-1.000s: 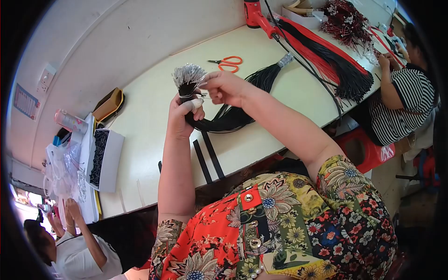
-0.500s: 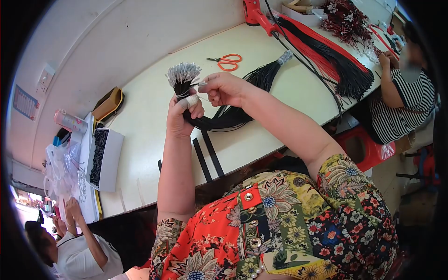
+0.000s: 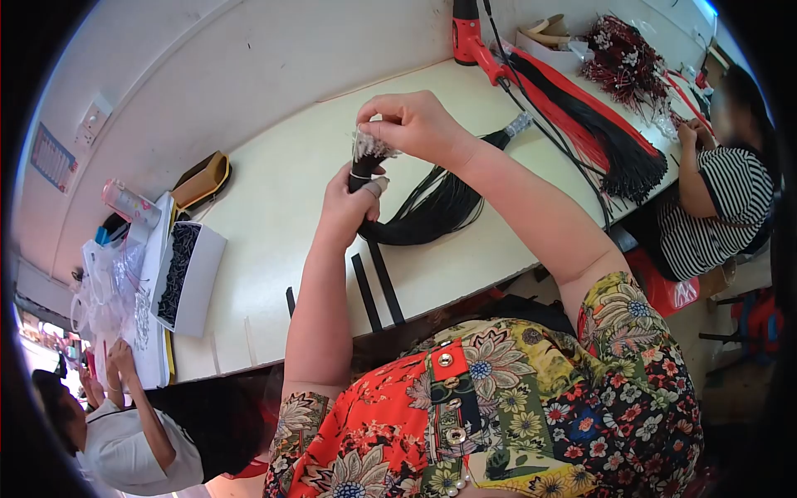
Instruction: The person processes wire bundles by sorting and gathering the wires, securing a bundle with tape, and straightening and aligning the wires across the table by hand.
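Note:
My left hand [image 3: 353, 203] is wrapped round the neck of a bundle of black cords [image 3: 427, 214], holding its silvery-white tipped end upright. A thin pale tie circles the bundle just under the tips, and a pale wrap covers one finger or the thumb of that hand. Above the tips [image 3: 369, 148], my right hand [image 3: 407, 120] has thumb and forefinger pinched at the bundle's top; what lies between them is too small to make out. The cords curve right across the white table [image 3: 274, 207] to a second silvery, wrapped end [image 3: 518, 124].
Red and black cords [image 3: 581, 124] lie at the back right near a red heat gun [image 3: 473, 50]. A white box of dark pieces [image 3: 195, 278] stands left, with a brown case [image 3: 202, 181] behind. Co-workers sit at left [image 3: 137, 448] and right [image 3: 735, 195]. Black strips [image 3: 365, 292] lie near the front edge.
My right hand has moved up and over the bundle's tips. My left hand and the bundle have shifted right in the view. The orange-handled scissors are no longer visible.

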Demonstrator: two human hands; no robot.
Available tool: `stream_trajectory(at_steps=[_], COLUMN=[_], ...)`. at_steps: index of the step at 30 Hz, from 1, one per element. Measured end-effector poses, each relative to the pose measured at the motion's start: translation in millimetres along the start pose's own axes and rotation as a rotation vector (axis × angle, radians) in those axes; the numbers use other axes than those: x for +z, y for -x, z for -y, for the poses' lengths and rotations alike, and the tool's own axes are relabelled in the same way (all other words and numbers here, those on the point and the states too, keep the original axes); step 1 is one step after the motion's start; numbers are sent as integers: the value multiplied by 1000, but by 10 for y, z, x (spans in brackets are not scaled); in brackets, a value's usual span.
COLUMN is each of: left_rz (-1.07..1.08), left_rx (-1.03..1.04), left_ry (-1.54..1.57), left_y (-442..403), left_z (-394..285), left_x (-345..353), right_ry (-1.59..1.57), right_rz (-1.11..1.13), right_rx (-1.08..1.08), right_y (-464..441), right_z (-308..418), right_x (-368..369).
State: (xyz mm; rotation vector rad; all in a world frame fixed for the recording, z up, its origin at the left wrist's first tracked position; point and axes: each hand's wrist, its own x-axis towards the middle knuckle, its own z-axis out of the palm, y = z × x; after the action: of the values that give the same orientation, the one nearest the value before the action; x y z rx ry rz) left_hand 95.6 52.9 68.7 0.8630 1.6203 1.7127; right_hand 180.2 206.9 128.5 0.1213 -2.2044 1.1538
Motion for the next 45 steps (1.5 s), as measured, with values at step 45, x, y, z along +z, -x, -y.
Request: stream_trajectory(at_steps=[45], left_rz=[343], left_rx=[60], left_ry=[453], left_y=[5], left_z=[23], left_x=[-313], right_ry=[-1068], right_rz=[18], right_rx=[800], right_y=[122], right_z=[-276], right_x=[335])
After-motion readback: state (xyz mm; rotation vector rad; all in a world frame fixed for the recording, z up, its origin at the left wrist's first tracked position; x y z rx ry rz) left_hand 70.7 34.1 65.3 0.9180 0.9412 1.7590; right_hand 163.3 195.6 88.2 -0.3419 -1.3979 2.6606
